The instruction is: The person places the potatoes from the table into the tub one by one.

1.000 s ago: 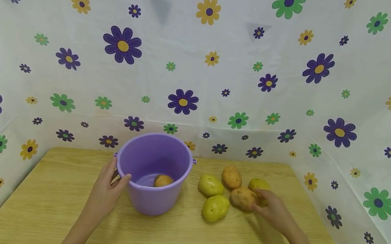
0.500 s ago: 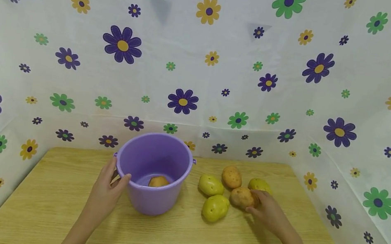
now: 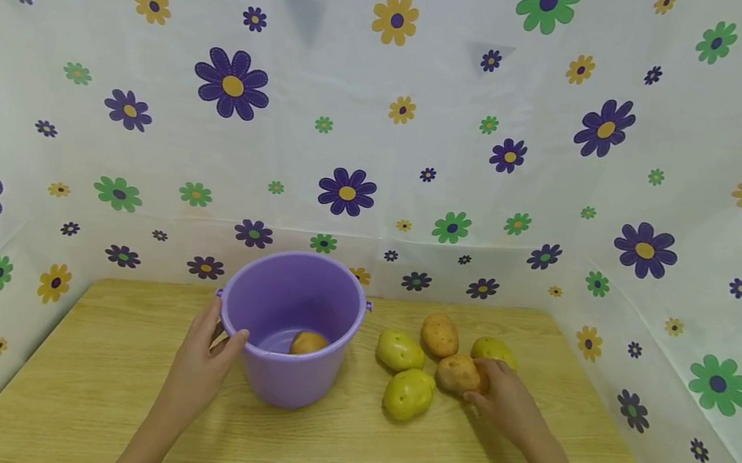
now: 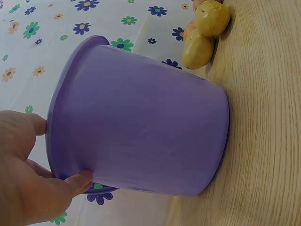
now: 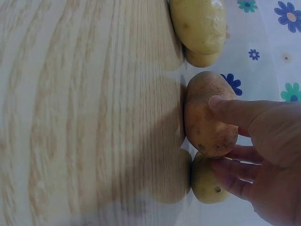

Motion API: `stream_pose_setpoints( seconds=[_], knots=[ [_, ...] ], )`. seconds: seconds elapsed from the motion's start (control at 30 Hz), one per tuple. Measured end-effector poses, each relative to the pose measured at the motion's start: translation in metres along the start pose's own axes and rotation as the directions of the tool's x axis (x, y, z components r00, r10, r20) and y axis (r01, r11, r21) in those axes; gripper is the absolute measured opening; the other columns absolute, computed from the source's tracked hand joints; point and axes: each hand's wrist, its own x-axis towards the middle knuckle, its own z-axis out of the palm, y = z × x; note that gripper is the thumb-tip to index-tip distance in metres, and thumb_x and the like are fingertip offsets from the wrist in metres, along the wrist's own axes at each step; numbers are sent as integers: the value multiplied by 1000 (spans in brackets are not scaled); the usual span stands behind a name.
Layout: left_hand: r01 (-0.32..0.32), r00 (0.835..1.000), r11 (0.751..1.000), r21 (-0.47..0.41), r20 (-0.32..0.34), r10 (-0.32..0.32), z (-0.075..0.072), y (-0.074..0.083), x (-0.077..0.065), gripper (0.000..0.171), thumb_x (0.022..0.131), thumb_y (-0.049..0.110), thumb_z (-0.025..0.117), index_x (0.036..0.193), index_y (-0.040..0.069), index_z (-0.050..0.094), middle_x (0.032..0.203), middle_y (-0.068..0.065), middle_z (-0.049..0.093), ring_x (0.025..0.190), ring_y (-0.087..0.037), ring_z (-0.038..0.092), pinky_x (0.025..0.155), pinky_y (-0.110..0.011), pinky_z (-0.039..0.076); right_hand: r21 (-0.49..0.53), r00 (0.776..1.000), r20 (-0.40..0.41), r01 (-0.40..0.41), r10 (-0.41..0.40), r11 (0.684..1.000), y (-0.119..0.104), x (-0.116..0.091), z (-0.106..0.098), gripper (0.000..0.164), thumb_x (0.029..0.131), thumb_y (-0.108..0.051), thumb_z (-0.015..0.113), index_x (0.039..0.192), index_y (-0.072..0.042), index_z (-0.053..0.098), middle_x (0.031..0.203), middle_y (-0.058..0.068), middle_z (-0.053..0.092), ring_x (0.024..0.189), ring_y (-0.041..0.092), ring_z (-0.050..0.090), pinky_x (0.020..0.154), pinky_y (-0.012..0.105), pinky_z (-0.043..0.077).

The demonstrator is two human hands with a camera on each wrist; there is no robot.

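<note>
A purple bucket [image 3: 293,379] stands upright on the table, with one brown potato [image 3: 308,344] lying inside. My left hand [image 3: 198,369] holds its rim on the near left side; in the left wrist view, thumb and fingers grip the rim's edge. On the right, my right hand [image 3: 513,406] has thumb and fingers around a brown potato [image 5: 209,115] that sits on the tabletop. Behind that hand lies a yellow-green potato [image 3: 495,352], partly covered by the fingers in the right wrist view.
Left of the gripped potato lie two more yellow-green potatoes, a back one [image 3: 401,352] and a front one [image 3: 409,395]. Another brown potato [image 3: 440,336] sits behind them. The wooden table [image 3: 311,456] meets a white flower-print cloth [image 3: 416,214] at the back and sides.
My right hand has moved slightly left and closed around the brown potato. Inside the bucket, the potato rolled a little left and back. My left hand stays at the rim.
</note>
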Motion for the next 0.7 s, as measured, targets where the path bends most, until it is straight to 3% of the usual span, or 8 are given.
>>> stream_pose_setpoints(
  seconds=[0.3,0.7],
  knots=[
    [2,1000,1000,-5,5,-2,0,0,0,74,108,18,57,165,4,13,169,-22,12,150,-45,28,116,-34,38,-12,1000,-10,-21,21,1000,-4,-1,1,51,86,-8,84,126,10,60,121,29,66,111,48,63,94,63,57],
    [9,1000,1000,4,4,-9,0,0,0,75,108,19,57,165,3,11,168,-24,11,150,-46,27,116,-34,38,-32,1000,-27,-10,9,999,-6,-3,0,52,84,-9,86,126,10,60,113,24,67,100,40,65,82,54,60]
  ],
)
